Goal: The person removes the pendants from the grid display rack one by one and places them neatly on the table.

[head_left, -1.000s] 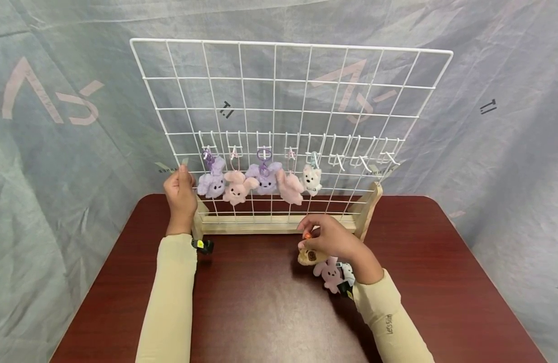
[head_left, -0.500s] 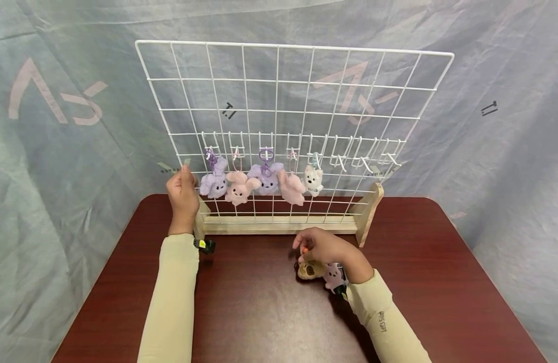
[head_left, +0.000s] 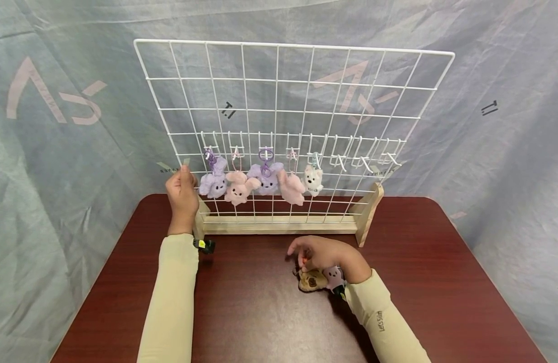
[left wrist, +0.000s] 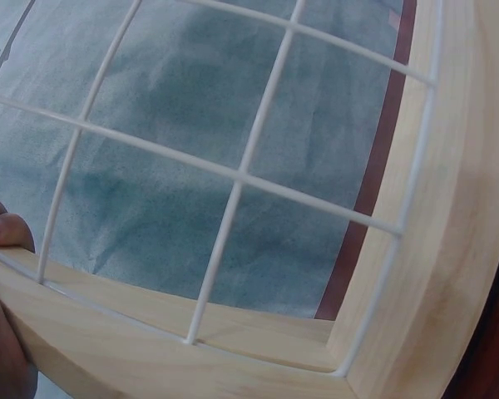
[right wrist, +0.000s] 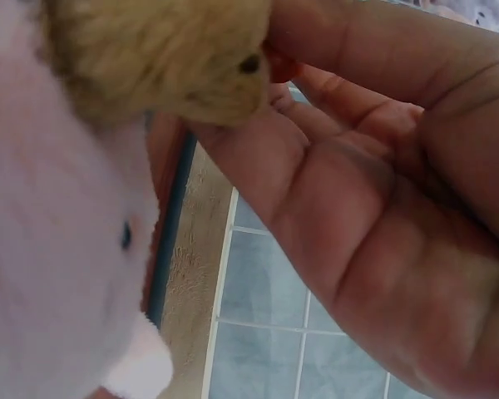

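Observation:
My left hand point(head_left: 182, 194) grips the left side of a white wire grid rack point(head_left: 279, 108); in the left wrist view its fingers point(left wrist: 8, 231) curl around the wooden frame point(left wrist: 150, 349). Low over the table, my right hand point(head_left: 326, 254) pinches a brown plush keychain point(head_left: 312, 282) by its orange piece point(right wrist: 283, 68). That plush rests against or just above the tabletop. A pale pink plush point(head_left: 334, 276) lies beside it, partly under my right wrist, and fills the left of the right wrist view.
Several plush keychains hang in a row: purple ones point(head_left: 213, 182), pink ones point(head_left: 239, 189) and a white dog point(head_left: 313, 180). Bare hooks point(head_left: 362, 164) stick out to their right. The rack stands in a wooden base point(head_left: 279, 225) on a dark red table point(head_left: 251, 302).
My right hand has moved down toward the front with the brown plush keychain, which now sits lower. My wrist now covers the small white plush. The left hand keeps its grip.

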`<state>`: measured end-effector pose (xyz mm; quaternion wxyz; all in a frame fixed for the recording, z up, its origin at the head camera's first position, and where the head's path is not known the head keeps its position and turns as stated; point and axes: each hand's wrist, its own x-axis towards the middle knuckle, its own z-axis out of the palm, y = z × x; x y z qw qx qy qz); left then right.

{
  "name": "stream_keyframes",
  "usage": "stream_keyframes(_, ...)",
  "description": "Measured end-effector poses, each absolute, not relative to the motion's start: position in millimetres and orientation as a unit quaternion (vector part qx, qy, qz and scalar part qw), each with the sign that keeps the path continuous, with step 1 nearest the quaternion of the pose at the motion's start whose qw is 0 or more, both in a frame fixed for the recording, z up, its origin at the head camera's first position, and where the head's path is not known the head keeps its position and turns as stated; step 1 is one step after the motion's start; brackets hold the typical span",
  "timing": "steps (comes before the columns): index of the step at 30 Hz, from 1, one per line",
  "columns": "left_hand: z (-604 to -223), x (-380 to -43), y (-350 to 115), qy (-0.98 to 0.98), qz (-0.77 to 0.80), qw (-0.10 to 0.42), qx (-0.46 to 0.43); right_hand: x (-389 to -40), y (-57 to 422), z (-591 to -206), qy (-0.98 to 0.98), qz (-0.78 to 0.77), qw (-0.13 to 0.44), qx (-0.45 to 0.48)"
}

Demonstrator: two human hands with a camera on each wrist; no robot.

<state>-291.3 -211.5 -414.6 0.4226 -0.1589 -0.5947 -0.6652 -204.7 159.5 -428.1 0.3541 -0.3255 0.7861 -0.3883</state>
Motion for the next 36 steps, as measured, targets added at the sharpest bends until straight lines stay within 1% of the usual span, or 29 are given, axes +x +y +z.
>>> stream_keyframes(5,-415.4,-291.9,-211.8,-0.595,-0.664,0.423,-0.162,-203.9,160.0,-427.9,0.788,-0.392,0.369,-0.301)
stream_keyframes(8,-415.5,-291.5,-212.2,-0.595,-0.663,0.424,-0.164,-203.4,160.6,-427.1,0.797,-0.390,0.363,-0.283)
stream_keyframes(14,-415.4,-290.8,-212.7,-0.591,-0.668,0.422,-0.161,-200.6,160.2,-421.5,0.826,-0.372,0.336,-0.257)
stream_keyframes(20,-416.1,-291.1,-213.5,-0.592,-0.666,0.423,-0.163,-197.7,159.8,-416.7,0.855,-0.344,0.297,-0.251)
stream_keyframes(26,-415.3,-291.7,-213.6,-0.587,-0.671,0.421,-0.166,-199.1,160.8,-415.5,0.857,-0.349,0.281,-0.254)
stream_keyframes(28,-415.1,-291.7,-213.5,-0.587,-0.671,0.421,-0.166,-200.9,160.7,-415.9,0.860,-0.357,0.259,-0.258)
stream_keyframes(30,-415.1,-291.7,-213.3,-0.586,-0.672,0.421,-0.166,-202.8,160.1,-415.5,0.864,-0.373,0.219,-0.258)
stream_keyframes(32,-415.2,-291.6,-212.9,-0.587,-0.672,0.421,-0.165,-204.8,159.1,-414.9,0.869,-0.393,0.166,-0.250)
stream_keyframes(36,-415.6,-291.7,-211.9,-0.588,-0.671,0.421,-0.163,-207.3,156.9,-409.7,0.868,-0.446,0.063,-0.207)
